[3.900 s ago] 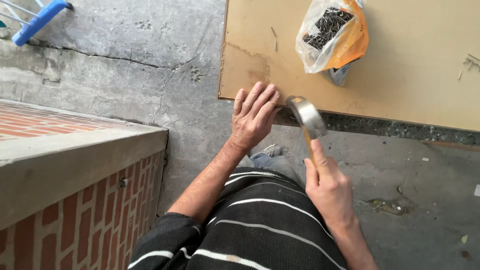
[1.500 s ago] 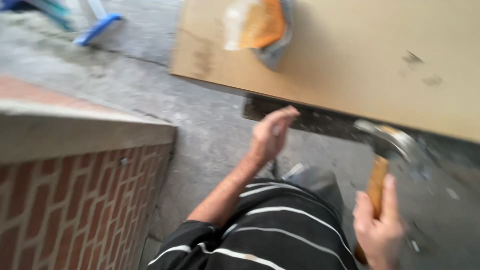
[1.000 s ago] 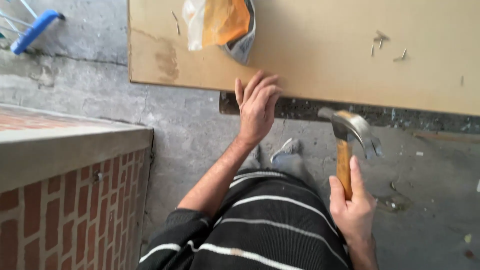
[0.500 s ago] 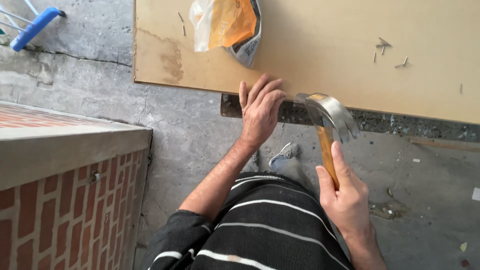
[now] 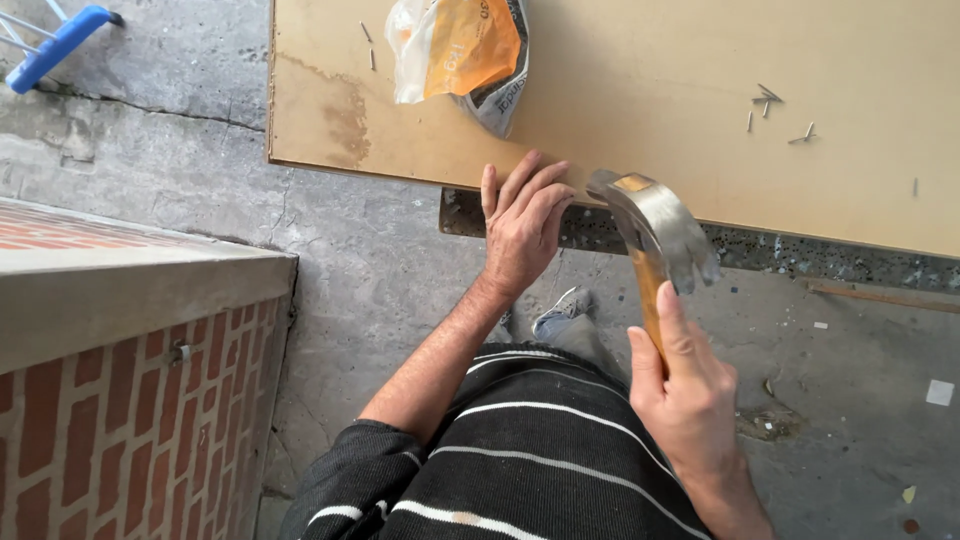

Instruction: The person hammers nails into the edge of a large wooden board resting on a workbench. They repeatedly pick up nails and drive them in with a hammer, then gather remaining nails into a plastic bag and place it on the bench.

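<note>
Right hand [image 5: 690, 400] grips the claw hammer [image 5: 655, 225] tight; left hand [image 5: 520, 225] lies flat, empty, on the fibreboard sheet [image 5: 640, 110] edge, where a stray swing could bruise its fingers.

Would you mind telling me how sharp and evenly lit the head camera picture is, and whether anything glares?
Head view: soft, even daylight with only faint shadows; the left hand on the board edge, the right hand and the loose nails are sharp; the hammer head shows a dull sheen, slightly soft; the plastic bag glints mildly.
</note>
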